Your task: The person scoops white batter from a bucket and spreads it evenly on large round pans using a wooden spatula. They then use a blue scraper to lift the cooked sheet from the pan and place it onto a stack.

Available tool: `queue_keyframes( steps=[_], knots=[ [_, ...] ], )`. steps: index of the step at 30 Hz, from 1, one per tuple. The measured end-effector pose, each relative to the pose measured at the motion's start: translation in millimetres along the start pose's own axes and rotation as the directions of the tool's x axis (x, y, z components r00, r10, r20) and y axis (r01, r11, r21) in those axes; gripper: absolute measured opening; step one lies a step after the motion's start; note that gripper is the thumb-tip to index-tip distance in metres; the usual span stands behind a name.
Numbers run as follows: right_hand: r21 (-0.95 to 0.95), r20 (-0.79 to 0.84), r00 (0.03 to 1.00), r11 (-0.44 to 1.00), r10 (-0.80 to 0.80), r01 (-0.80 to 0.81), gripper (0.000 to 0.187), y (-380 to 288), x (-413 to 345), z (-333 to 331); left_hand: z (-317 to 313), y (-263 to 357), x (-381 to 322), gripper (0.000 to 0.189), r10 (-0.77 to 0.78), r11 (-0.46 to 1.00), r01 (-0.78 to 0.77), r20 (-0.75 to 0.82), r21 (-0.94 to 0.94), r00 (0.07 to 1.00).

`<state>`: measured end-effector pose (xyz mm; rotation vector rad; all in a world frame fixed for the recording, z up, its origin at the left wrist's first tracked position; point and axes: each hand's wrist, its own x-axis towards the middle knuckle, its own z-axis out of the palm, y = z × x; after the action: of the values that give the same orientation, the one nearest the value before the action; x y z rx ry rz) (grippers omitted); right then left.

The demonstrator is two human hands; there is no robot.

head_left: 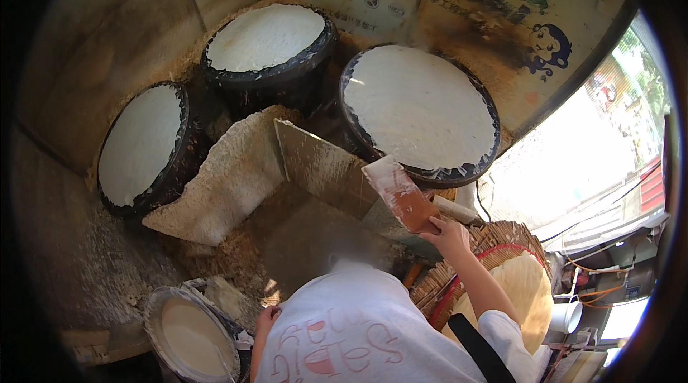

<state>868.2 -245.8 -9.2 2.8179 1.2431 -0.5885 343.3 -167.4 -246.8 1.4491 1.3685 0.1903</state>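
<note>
My right hand (450,237) grips the end of a flat reddish-brown scraper (398,195) whose far end is smeared with white batter. The scraper's tip is at the near edge of a large round dark griddle (495,130); whether they touch I cannot tell. Over that griddle spreads a thin white batter sheet (419,103). Low beside my body hangs my left hand (267,317), its fingers bent and partly hidden, so I cannot tell if it holds anything. Close to it is a bucket (152,324) of pale batter (193,335).
Two more batter-covered griddles (327,55) (185,152) stand at the back and left. Upright between them and me are a crusted board (226,184) and a flat panel (322,165). On the right, thin round flatbreads (518,297) lie on a woven straw mat (508,232).
</note>
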Motion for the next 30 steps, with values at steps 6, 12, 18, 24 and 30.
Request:
queue_keyframes(
  steps=[6,12,18,24,30],
  knots=[
    [0.071,-0.292,0.952,0.995,0.093,-0.075,0.052,-13.4,33.0,12.0,-29.6,8.0,-14.6,0.019,-0.027,0.999,0.021,-0.154,-0.041,0.988],
    [-0.113,-0.245,0.97,0.993,0.007,-0.036,0.04,-33.8,-13.0,52.0,-73.7,-40.9,-109.2,0.019,0.015,0.984,0.15,-0.893,0.092,0.451],
    [0.447,0.104,0.911,0.837,-0.399,0.316,0.042,-147.4,-52.1,81.2,-56.4,-80.7,-220.5,0.016,-0.344,0.302,0.95,-0.938,-0.075,0.035],
    [0.766,0.552,0.197,0.586,-0.81,0.265,0.026,-304.5,-118.4,153.4,-63.0,-90.5,-298.9,0.023,-0.79,0.613,0.59,-0.383,-0.526,0.48],
    [0.714,0.605,-0.217,0.642,-0.766,-0.28,0.026,-389.6,-223.4,302.8,-63.3,-92.8,-327.0,0.004,-0.635,0.225,0.004,-0.143,-0.974,0.759]
  ],
)
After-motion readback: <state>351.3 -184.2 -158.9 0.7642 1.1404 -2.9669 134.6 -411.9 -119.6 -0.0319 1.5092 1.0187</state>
